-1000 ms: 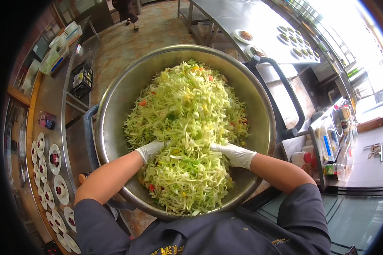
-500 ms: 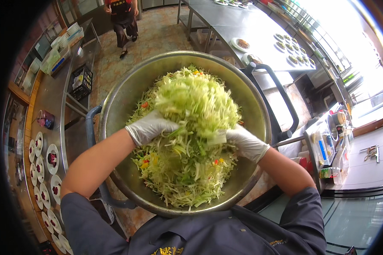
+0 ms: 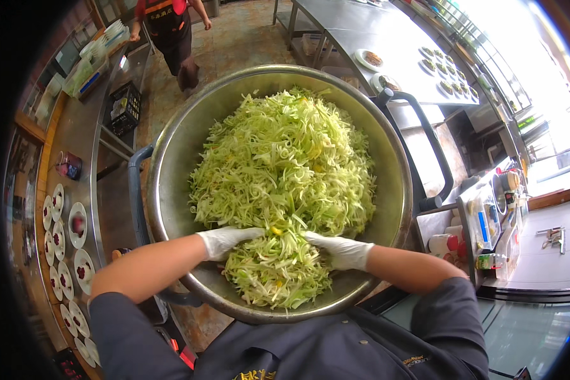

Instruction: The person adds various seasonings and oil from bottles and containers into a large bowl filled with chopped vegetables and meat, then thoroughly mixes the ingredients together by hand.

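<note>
A wide steel mixing bowl [image 3: 171, 209] fills the middle of the view, heaped with pale green shredded cabbage [image 3: 285, 158] dotted with small yellow and orange bits. My left hand [image 3: 227, 242], in a whitish disposable glove, is sunk into the near part of the heap from the left. Opposite it, my right hand [image 3: 341, 251], gloved the same way, presses in from the right. Between them both hands clasp a smaller near mound of shreds. Thumbs lie on top, pointing inward; the other fingers are buried in the cabbage.
Grey curved handles [image 3: 427, 145] flank the bowl. Plates with dark red food [image 3: 83, 269] line the left counter, near a black crate [image 3: 124, 107]. A steel table [image 3: 361, 31] at far right bears plated dishes. Another person [image 3: 171, 38] is on the floor at far left.
Both hands have come down and nearer to me from the middle of the bowl. The lifted shreds now lie on the heap. The other person has walked closer.
</note>
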{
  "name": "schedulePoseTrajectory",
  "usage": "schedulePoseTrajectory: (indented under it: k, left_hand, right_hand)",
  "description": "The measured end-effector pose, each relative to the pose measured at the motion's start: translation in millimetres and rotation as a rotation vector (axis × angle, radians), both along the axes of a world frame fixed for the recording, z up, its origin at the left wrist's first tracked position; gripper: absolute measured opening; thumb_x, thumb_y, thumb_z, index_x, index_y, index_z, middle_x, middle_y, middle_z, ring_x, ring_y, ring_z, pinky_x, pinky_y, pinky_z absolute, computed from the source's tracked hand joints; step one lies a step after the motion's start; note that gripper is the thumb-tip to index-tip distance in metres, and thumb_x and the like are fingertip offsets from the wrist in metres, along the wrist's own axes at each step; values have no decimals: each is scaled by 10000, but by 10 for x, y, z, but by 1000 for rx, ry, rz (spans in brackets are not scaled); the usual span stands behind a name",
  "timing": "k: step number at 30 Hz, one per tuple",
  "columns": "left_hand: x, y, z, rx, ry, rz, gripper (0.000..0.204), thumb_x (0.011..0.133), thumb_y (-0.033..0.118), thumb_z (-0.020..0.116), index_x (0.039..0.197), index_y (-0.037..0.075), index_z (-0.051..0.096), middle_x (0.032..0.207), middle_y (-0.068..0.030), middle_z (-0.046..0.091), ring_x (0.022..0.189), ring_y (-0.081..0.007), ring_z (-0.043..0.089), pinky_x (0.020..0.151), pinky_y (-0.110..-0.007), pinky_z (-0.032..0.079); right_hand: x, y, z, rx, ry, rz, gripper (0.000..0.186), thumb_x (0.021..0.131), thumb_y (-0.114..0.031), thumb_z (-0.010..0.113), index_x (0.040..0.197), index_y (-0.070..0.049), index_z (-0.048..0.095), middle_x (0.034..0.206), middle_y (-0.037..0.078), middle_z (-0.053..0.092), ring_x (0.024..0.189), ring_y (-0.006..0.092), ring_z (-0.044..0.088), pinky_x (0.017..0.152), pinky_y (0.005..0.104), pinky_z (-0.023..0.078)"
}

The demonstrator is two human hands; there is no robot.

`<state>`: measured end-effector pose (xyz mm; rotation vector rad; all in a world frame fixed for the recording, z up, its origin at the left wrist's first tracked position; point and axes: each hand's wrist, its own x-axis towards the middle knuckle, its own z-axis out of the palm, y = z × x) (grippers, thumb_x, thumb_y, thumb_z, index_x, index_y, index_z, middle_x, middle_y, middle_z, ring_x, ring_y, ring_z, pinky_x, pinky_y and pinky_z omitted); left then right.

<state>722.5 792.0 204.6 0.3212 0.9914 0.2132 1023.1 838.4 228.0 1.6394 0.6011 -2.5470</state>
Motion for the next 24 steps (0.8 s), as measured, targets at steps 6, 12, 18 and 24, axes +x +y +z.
schedulePoseTrajectory:
  k: [6, 12, 18, 24]
  left_hand:
    - [51, 194, 162, 293, 156, -66, 678, 817, 455, 696, 1371, 104, 521, 1419, -101, 492, 1332, -192, 391, 1120, -371, 252]
    - [-18, 303, 878, 356, 74, 181, 704, 656, 64, 807, 1294, 35, 510, 1037, -120, 698, 986, -211, 650, 874, -356, 502]
    - [61, 714, 1612, 712, 43, 291, 492, 926, 378, 614, 1277, 44, 527, 1042, -95, 638, 845, -185, 645, 682, -345, 577]
    - [-552, 1030, 1166, 1154, 329, 162, 817, 884, 681, 482, 1398, 47, 440, 1382, -169, 502, 1190, -243, 547, 849, -382, 552]
  right_hand:
    - [21, -31, -149, 147, 267, -50, 365, 961, -343, 580, 1190, -60, 616, 1116, 83, 643, 916, 125, 615, 738, 282, 503]
    - [-110, 63, 600, 317, 375, -163, 401, 890, -155, 691, 1238, -5, 562, 1097, 55, 655, 940, 106, 616, 816, 275, 517]
    - [-506, 522, 1593, 453, -255, -129, 625, 848, -351, 727, 1323, -22, 489, 973, 72, 620, 689, 137, 622, 558, 299, 560]
    - [267, 997, 1156, 730, -143, -16, 318, 903, -205, 626, 1146, -10, 562, 1054, 166, 632, 738, 174, 635, 575, 220, 557]
